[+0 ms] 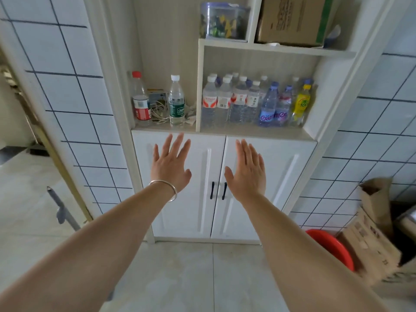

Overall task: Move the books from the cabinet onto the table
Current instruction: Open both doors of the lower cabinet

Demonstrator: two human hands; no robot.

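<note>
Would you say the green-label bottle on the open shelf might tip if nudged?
Probably: the green-label bottle is tall and narrow, standing alone. It looks nearly full, so likely heavy and steadier than an empty one. Once down, its round body would probably roll.

Single head view, wide-angle, facing forward and down, close to white cabinet (216, 167); floor (193, 271) at 6 o'clock.

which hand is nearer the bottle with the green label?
Left. The left hand is just below the green-label bottle; the right hand is lower and further right.
</note>
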